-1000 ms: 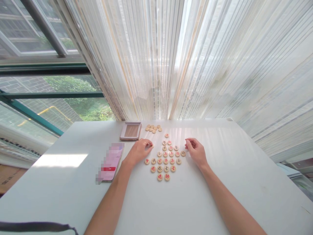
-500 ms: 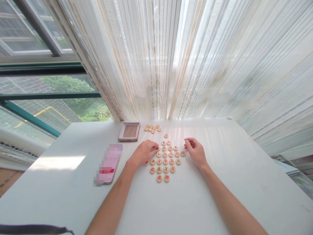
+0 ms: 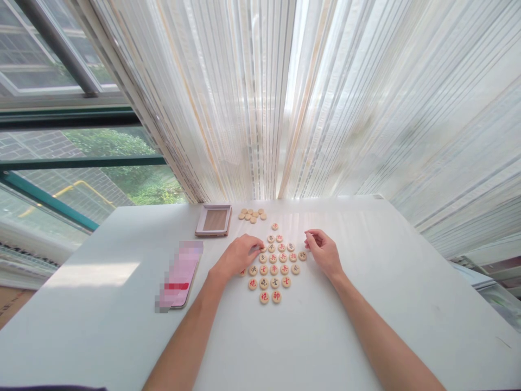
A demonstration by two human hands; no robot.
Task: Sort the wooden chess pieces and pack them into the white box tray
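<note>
Round wooden Chinese chess pieces [image 3: 273,258] with red or black characters lie in rows that form a diamond-like figure on the white table. My left hand [image 3: 241,253] is at the figure's left side, thumb and index finger closed on a chess piece [image 3: 264,248] at the row's end. Under that hand another piece with a red mark is partly covered. To the right of the figure, my right hand [image 3: 324,251] hovers or rests with fingers curled together, and no piece shows in it. A black-marked piece [image 3: 302,256] lies closest to it.
Several blank-looking pieces [image 3: 253,220] are grouped near the far edge. Left of them stands a shallow open box [image 3: 216,220]. A phone [image 3: 185,277], partly pixelated, lies left of my left arm. A striped curtain [image 3: 260,108] hangs behind the white table [image 3: 345,347].
The view has shifted very slightly. Both hands keep nearly the same place and pose, and the pieces show no clear movement.
</note>
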